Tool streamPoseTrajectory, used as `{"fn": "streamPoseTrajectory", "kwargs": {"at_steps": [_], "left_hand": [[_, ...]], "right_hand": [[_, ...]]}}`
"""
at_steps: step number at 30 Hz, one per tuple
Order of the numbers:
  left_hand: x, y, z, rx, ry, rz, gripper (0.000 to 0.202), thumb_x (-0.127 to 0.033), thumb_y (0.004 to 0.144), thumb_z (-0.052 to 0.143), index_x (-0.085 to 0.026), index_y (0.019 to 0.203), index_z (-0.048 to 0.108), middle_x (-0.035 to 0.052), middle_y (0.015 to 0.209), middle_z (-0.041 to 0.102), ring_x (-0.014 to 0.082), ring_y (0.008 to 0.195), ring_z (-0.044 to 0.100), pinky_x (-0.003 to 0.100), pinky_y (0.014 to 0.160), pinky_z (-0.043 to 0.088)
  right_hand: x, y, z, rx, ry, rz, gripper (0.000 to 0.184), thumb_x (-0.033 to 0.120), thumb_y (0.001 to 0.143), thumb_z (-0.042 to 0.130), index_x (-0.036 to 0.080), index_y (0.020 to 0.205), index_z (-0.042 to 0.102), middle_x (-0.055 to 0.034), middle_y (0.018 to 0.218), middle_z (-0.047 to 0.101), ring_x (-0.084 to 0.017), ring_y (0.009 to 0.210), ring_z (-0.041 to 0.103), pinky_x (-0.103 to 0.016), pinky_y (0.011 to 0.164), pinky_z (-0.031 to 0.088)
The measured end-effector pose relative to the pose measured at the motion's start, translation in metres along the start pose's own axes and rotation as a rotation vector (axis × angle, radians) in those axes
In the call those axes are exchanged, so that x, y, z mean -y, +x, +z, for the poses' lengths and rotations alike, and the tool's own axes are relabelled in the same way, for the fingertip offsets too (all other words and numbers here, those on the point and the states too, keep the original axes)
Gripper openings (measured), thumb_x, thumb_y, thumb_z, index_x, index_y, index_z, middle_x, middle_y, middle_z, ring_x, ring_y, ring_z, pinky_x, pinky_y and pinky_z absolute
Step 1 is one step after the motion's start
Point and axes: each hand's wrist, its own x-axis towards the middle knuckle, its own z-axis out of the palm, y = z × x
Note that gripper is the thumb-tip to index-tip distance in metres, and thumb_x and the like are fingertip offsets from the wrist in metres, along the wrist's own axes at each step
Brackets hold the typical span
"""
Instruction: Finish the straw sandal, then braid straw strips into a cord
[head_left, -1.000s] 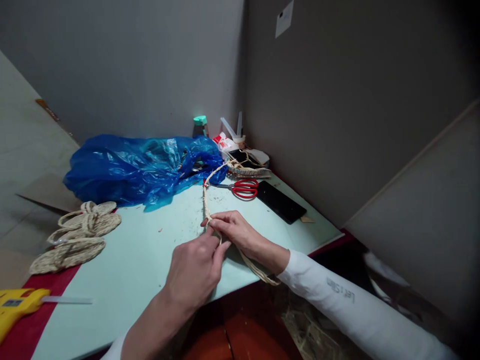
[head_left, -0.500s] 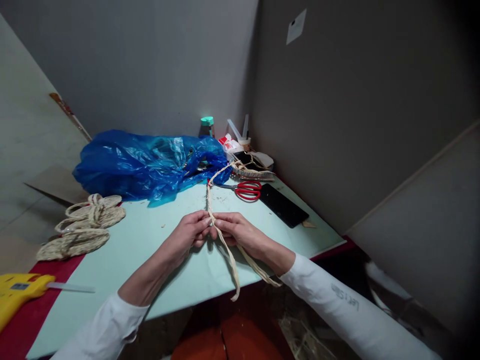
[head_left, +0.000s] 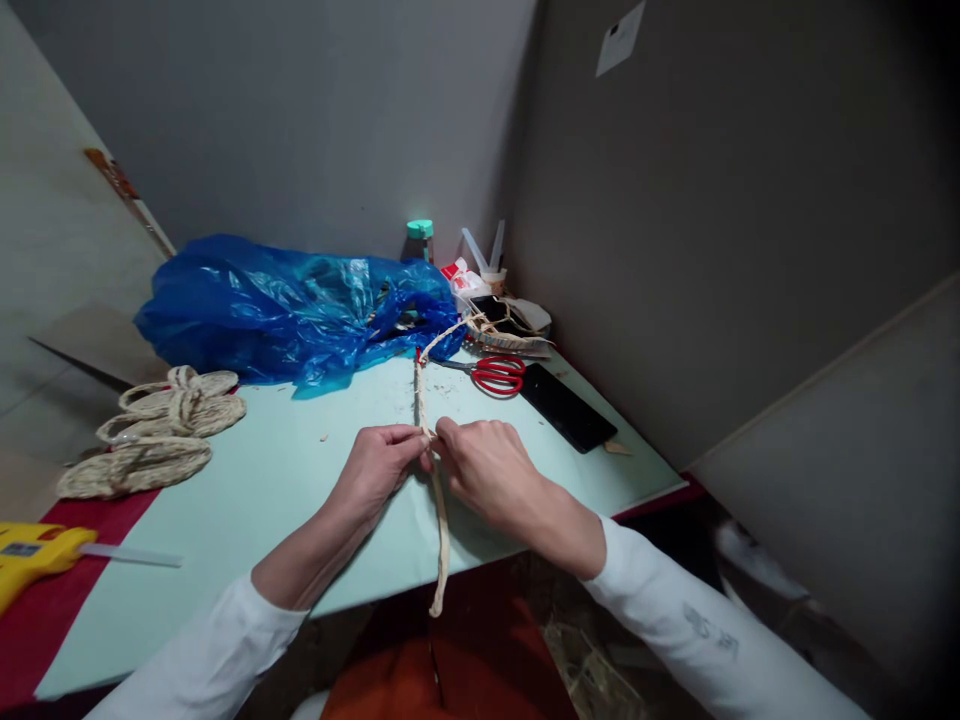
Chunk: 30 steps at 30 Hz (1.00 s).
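A pale straw braid (head_left: 420, 395) runs from the back of the light green table (head_left: 285, 500) toward me. Both my hands pinch it at the same spot above the table. My left hand (head_left: 379, 467) is closed on the braid from the left, and my right hand (head_left: 486, 468) is closed on it from the right, fingertips almost touching. A loose strand (head_left: 440, 545) hangs down from the pinch past the table's front edge.
A crumpled blue plastic bag (head_left: 285, 310) lies at the back. Red-handled scissors (head_left: 496, 374) and a black phone (head_left: 566, 407) lie right of the braid. Coiled straw braids (head_left: 154, 430) sit at the left, a yellow tool (head_left: 34, 555) at the left edge. Grey walls close the corner.
My left hand moved from on top of my right hand to the braid's left side. The loose strands under my right wrist are out of view; one strand hangs straight down.
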Motion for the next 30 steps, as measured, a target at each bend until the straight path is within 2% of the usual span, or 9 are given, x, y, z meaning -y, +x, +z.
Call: {"fn": "streamPoseTrajectory", "kwargs": {"at_steps": [6,9,13,15,17,20,23,27,30], "left_hand": [[0.0,-0.003,-0.005,-0.008,-0.08,-0.019,0.016,-0.028,0.068,0.069,-0.013,0.064,0.066,-0.007,0.043,0.041,0.004,0.04,0.022,0.023,0.044,0.008],[-0.005,-0.005,-0.01,0.051,-0.156,-0.057,0.021,-0.03,0.069,0.07,-0.011,0.077,0.072,-0.0018,0.053,0.055,0.0035,0.042,0.023,0.022,0.045,0.009],[-0.011,-0.006,-0.016,0.067,-0.134,-0.062,0.025,-0.031,0.072,0.072,-0.01,0.085,0.073,0.0088,0.079,0.072,0.0025,0.044,0.025,0.022,0.045,0.011],[-0.014,-0.007,-0.017,0.083,-0.134,-0.06,0.024,-0.03,0.073,0.072,-0.01,0.085,0.073,0.0068,0.075,0.07,0.0021,0.044,0.023,0.022,0.044,0.009],[-0.016,-0.007,-0.017,0.109,-0.156,-0.067,0.023,-0.03,0.073,0.072,-0.01,0.084,0.072,0.0025,0.065,0.064,0.0024,0.044,0.02,0.022,0.044,0.007],[-0.015,-0.006,-0.017,0.139,-0.181,-0.086,0.023,-0.03,0.072,0.073,-0.01,0.083,0.071,0.0001,0.059,0.059,0.0034,0.046,0.021,0.021,0.044,0.007],[-0.01,-0.006,-0.018,0.148,-0.153,-0.102,0.024,-0.031,0.076,0.07,-0.011,0.09,0.069,0.0032,0.066,0.063,0.0045,0.047,0.024,0.021,0.044,0.009],[-0.006,-0.008,-0.018,0.157,-0.116,-0.119,0.023,-0.032,0.082,0.065,-0.014,0.097,0.066,0.0037,0.07,0.065,0.0053,0.048,0.027,0.021,0.045,0.013],[-0.007,-0.008,-0.016,0.139,-0.097,-0.147,0.021,-0.034,0.081,0.066,-0.013,0.084,0.064,0.0027,0.067,0.063,0.0049,0.048,0.027,0.021,0.044,0.012]], "right_hand": [[0.034,-0.007,0.016,0.022,-0.106,0.008,0.02,0.012,0.092,0.041,0.011,0.11,0.051,-0.0146,0.08,0.068,-0.023,0.073,0.068,-0.028,0.061,0.042],[0.042,-0.014,0.026,-0.019,-0.128,-0.031,0.029,0.006,0.092,0.036,0.008,0.118,0.049,-0.0177,0.093,0.068,-0.022,0.079,0.068,-0.027,0.057,0.042],[0.028,-0.026,0.018,-0.082,0.073,-0.183,0.022,0.018,0.096,0.04,0.013,0.101,0.061,-0.0113,0.089,0.069,-0.021,0.076,0.065,-0.028,0.059,0.041],[0.012,-0.027,0.008,-0.175,0.287,-0.119,0.029,0.03,0.099,0.039,0.017,0.092,0.064,-0.0073,0.086,0.07,-0.017,0.074,0.063,-0.028,0.066,0.041],[-0.006,-0.021,0.001,-0.251,0.491,-0.01,0.027,0.034,0.099,0.042,0.018,0.097,0.065,-0.0061,0.09,0.07,-0.016,0.077,0.061,-0.027,0.071,0.041],[-0.027,-0.005,0.003,-0.038,0.826,-0.045,0.025,0.037,0.094,0.053,0.016,0.103,0.065,-0.0046,0.088,0.069,-0.014,0.074,0.058,-0.024,0.067,0.04],[-0.035,0.008,0.016,0.184,1.087,-0.111,0.026,0.038,0.09,0.059,0.012,0.088,0.065,-0.003,0.077,0.066,-0.009,0.06,0.049,-0.022,0.058,0.036],[-0.04,0.014,0.028,0.321,1.304,-0.113,0.027,0.038,0.088,0.061,0.01,0.087,0.064,-0.0037,0.075,0.065,-0.006,0.051,0.042,-0.019,0.048,0.033],[-0.045,0.014,0.026,0.398,1.405,-0.108,0.026,0.035,0.089,0.059,0.01,0.09,0.065,-0.0057,0.078,0.067,-0.006,0.052,0.047,-0.018,0.046,0.036]]}}
